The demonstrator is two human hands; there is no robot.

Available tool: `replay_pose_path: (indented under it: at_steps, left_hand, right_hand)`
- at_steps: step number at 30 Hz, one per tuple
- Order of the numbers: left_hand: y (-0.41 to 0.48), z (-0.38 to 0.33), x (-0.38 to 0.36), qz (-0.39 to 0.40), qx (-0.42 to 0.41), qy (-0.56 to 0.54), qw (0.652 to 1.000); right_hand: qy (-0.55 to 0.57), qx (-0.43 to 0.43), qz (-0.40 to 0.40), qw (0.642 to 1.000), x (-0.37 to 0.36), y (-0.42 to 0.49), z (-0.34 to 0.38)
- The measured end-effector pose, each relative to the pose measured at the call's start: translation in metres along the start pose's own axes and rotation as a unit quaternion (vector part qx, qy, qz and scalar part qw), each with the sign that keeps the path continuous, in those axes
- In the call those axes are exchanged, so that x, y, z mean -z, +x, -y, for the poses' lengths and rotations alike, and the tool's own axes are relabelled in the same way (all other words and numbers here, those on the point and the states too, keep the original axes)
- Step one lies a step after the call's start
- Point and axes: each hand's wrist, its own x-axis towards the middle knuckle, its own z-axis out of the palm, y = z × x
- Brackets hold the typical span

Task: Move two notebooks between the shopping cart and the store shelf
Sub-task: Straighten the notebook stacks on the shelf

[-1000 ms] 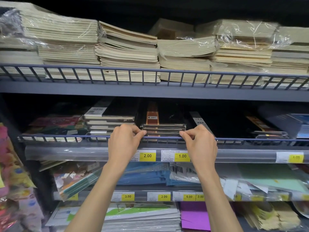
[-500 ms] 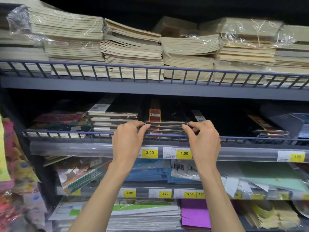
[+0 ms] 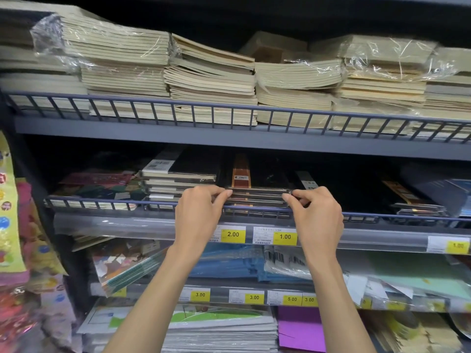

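Store shelf (image 3: 369, 149): wire rail (image 3: 382, 216) fronts the middle tier, likely keeping stock from sliding. Black notebooks (image 3: 257, 197): stacked flat behind that rail (film-wrapped, it seems). Left hand (image 3: 198, 215), right hand (image 3: 318, 217): each pinches a front corner of the topmost copies, seemingly to lift them level.

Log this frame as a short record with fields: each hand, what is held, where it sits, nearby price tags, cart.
left hand: pinches the front left corner of the black notebook
right hand: pinches its front right corner
location: top of its stack, behind the wire rail
price tags: 2.00 tag and 1.00 tag, just below the rail
cart: not in view
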Motion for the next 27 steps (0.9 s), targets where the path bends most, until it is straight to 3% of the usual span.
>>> replay_pose_path:
  at_steps: [4, 8, 12, 18, 27]
  left_hand:
    - [-0.005, 0.015, 0.032, -0.04, -0.002, 0.001, 0.999]
    - [0.001, 0.055, 0.074, -0.109, -0.003, 0.013, 0.994]
    - [0.007, 0.087, 0.099, -0.141, 0.014, 0.046, 0.989]
    - [0.013, 0.107, 0.106, -0.14, 0.06, 0.077, 0.985]
    - [0.029, 0.111, 0.096, -0.102, 0.03, 0.079, 0.991]
  right_hand:
    - [0.033, 0.033, -0.043, 0.998, 0.006, -0.013, 0.022]
    - [0.069, 0.085, 0.014, 0.994, -0.018, -0.03, 0.066]
    - [0.089, 0.085, 0.042, 0.991, -0.044, -0.042, 0.091]
    - [0.049, 0.054, 0.052, 0.996, -0.066, -0.04, 0.108]
    - [0.021, 0.027, 0.041, 0.999, -0.077, -0.035, 0.116]
